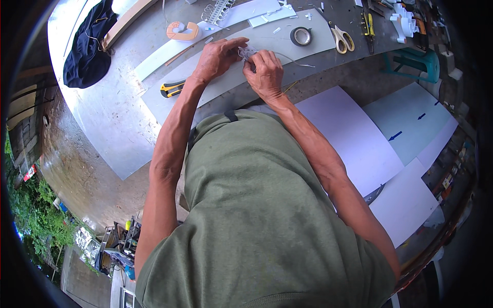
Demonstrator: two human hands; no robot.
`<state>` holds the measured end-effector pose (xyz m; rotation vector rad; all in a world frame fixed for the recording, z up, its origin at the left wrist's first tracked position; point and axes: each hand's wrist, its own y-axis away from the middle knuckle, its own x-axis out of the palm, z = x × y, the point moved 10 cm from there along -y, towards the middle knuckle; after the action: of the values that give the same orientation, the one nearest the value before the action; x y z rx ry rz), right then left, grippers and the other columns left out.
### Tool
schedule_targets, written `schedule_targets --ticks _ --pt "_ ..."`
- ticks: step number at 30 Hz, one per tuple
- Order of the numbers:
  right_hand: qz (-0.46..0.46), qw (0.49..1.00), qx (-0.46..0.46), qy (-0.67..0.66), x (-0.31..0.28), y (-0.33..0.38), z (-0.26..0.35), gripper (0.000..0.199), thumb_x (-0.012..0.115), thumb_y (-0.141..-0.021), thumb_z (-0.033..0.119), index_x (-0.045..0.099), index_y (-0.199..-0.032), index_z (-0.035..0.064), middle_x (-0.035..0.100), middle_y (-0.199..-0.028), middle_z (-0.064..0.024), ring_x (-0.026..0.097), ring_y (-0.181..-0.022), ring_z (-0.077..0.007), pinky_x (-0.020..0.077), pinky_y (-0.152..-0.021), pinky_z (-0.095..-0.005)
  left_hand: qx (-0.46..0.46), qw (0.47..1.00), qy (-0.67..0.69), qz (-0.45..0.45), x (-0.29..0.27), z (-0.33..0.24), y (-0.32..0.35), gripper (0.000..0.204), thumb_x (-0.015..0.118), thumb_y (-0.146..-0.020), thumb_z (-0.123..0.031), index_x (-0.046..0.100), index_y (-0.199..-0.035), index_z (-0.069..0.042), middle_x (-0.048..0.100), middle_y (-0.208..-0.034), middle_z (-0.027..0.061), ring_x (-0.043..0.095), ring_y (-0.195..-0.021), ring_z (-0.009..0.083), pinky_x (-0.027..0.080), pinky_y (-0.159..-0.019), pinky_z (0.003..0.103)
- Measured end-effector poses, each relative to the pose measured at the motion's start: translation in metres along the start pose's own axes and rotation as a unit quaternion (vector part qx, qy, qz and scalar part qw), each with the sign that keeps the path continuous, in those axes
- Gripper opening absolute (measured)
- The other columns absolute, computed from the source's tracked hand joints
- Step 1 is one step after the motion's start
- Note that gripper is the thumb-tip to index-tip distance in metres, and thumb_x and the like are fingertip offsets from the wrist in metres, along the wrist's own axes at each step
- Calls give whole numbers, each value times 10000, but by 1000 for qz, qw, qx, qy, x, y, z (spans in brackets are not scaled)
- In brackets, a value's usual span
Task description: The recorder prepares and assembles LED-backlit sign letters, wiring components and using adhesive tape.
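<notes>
Over the work table, my left hand (216,59) and my right hand (265,74) meet around a small translucent, lattice-like piece (247,52). Its exact kind I cannot make out. Both hands are closed on it, the left at its left side and the right with fingertips pinched at its right side. A thin clear strand (298,62) runs out to the right past my right hand. Below my left hand lies a yellow and black utility knife (172,89) on a grey-white sheet (205,97). Beyond my right hand sits a roll of dark tape (301,36).
Scissors (341,39), yellow-handled pliers (367,24) and white fittings (404,24) lie to the right. An orange and white round object (183,31) and a white looped cutout (218,13) are farther back. Dark cloth (88,51) lies left; large white panels (349,133) lean at right.
</notes>
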<state>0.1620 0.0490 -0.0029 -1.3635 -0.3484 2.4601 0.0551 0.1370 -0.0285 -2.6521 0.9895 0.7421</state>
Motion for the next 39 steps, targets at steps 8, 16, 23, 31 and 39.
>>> schedule_targets --ticks 8,16,23,31,39 --pt "11 1000 18 -6 1 0 -3 147 774 -732 98 643 -797 91 605 -853 -59 635 -847 -286 488 -704 -445 -8 1000 3 5 1 0 1 458 806 -802 -46 755 -1247 -140 775 -968 111 747 -898 282 599 -821 385" --pt "39 998 42 -13 4 -2 -6 116 772 -741 118 674 -795 87 631 -878 -60 643 -866 -292 503 -728 -449 5 1000 -15 10 -1 -4 -2 469 786 -793 -2 754 -1243 -127 781 -1011 135 751 -893 294 599 -818 392" --pt "51 997 56 -6 6 -1 -9 109 773 -749 131 687 -800 87 643 -884 -58 648 -886 -291 503 -742 -454 -33 998 17 55 3 -1 -3 464 770 -839 6 739 -1286 -112 785 -1083 112 760 -936 210 601 -872 358" --pt "51 997 56 -10 6 -1 -8 86 773 -761 137 720 -823 112 649 -885 -33 650 -893 -275 498 -747 -453 -26 1000 0 11 0 -5 -6 444 844 -773 -86 765 -1209 -85 789 -1018 142 782 -886 254 613 -824 367" --pt "62 996 64 -2 8 -1 -10 61 769 -784 142 738 -832 118 655 -871 -37 651 -907 -274 498 -757 -452 -14 1000 0 -18 1 -6 -6 403 831 -788 -92 764 -1185 -67 786 -986 148 767 -869 316 605 -796 384"
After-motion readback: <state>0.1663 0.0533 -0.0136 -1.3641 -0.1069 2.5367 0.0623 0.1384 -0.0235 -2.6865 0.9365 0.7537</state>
